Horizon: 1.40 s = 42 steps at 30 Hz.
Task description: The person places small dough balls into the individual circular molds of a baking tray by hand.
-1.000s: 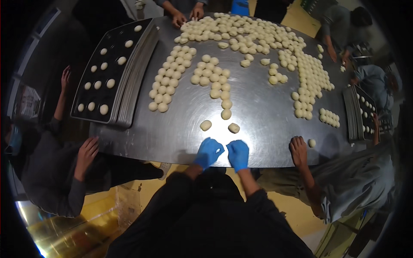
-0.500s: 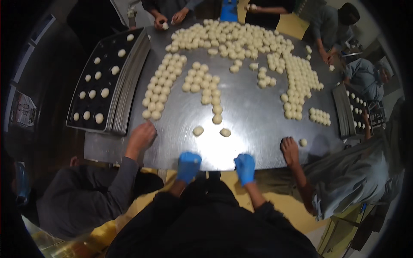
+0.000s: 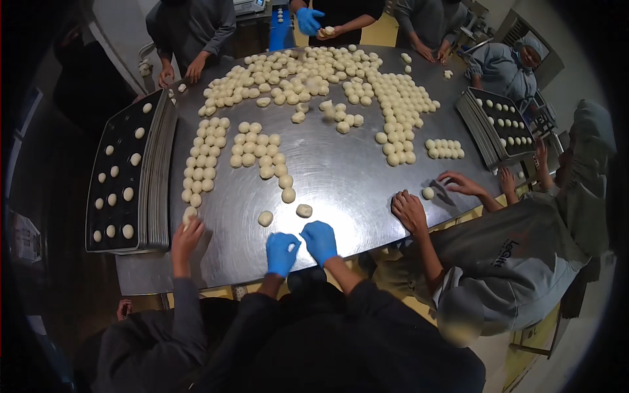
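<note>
Over the metal tabletop (image 3: pixel 337 164), curled hands (image 3: pixel 282 255) (image 3: pixel 319 242), grip unclear, have drawn closer together.

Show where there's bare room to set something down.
The steel table is bare between the staggered dough cluster and the right dough block, nearer than the small central group, and between the right hand and the nearest bare hand rightward. Piled dough balls crowd the far side.

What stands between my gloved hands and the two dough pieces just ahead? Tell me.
Nothing visible does. Only tabletop shows between the left hand and the left piece, and between the right hand and the right piece. The next ball lies farther off than both pieces, so it blocks neither.
</note>
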### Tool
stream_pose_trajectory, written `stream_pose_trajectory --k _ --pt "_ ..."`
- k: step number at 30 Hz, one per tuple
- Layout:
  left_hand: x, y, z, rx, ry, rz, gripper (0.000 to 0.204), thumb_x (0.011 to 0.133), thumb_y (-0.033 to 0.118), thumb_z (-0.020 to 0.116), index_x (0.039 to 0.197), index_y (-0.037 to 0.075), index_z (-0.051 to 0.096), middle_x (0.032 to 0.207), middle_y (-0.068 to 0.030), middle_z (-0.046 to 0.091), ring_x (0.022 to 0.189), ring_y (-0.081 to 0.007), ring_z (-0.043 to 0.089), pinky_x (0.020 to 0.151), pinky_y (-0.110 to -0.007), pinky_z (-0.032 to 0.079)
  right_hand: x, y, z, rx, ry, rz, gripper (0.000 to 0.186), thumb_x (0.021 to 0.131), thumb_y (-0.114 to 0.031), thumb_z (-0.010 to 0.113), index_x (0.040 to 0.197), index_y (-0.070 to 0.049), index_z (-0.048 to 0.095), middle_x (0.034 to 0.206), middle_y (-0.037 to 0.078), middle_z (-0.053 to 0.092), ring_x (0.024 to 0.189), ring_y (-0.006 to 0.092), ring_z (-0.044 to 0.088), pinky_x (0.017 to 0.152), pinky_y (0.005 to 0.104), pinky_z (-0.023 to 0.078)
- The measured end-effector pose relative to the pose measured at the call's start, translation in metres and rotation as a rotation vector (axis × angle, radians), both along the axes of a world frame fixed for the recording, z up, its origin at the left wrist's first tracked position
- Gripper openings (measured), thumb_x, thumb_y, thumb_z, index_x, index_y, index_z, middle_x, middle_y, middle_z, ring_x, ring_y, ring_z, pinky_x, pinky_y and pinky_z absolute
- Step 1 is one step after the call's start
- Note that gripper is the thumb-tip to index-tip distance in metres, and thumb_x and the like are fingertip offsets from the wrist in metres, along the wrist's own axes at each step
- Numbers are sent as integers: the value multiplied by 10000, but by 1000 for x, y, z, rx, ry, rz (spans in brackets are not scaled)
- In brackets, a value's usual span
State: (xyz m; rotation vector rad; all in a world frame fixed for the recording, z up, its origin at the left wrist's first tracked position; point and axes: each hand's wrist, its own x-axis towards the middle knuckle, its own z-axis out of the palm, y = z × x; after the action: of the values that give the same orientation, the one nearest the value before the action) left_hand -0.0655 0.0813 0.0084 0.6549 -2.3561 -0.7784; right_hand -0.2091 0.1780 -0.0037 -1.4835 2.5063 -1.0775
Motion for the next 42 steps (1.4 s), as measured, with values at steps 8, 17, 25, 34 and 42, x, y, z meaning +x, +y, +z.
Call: stream_pose_trajectory --k 8,17,25,34,42 --pt "12 3 -22 -3 -17 -98 119 758 177 717 724 75 665 755 -125 648 766 -351 592 752 -447 432 29 34 -10 35 -5 -28 145 761 -161 726 675 -78 645 727 128 614 744 336 599 727 461 454" --pt "43 22 -12 -57 68 -102 100 765 181 692 700 106 677 720 -124 644 729 -340 603 793 -441 443 23 49 -10 -102 -64 124 85 768 -139 665 690 -108 667 750 97 643 799 321 618 738 445 475" --pt "74 -6 -21 152 -171 -7 38 723 96 717 705 84 686 744 -137 671 716 -355 598 778 -449 451 -19 63 -3 361 136 116 141 819 -253 677 742 -136 694 786 51 638 806 275 607 790 429 459" --pt "44 -16 4 -5 -65 -12 74 763 76 676 694 85 652 744 -129 642 677 -341 571 736 -432 449 -34 49 27 23 144 5 158 803 -247 676 684 -146 653 753 65 622 771 275 597 765 471 456" --pt "11 -25 -13 57 -63 -60 110 718 105 777 714 65 675 750 -128 656 758 -341 592 757 -446 449 -39 15 18 22 87 59 189 828 -302 682 743 -133 682 781 81 641 809 267 618 778 434 469"
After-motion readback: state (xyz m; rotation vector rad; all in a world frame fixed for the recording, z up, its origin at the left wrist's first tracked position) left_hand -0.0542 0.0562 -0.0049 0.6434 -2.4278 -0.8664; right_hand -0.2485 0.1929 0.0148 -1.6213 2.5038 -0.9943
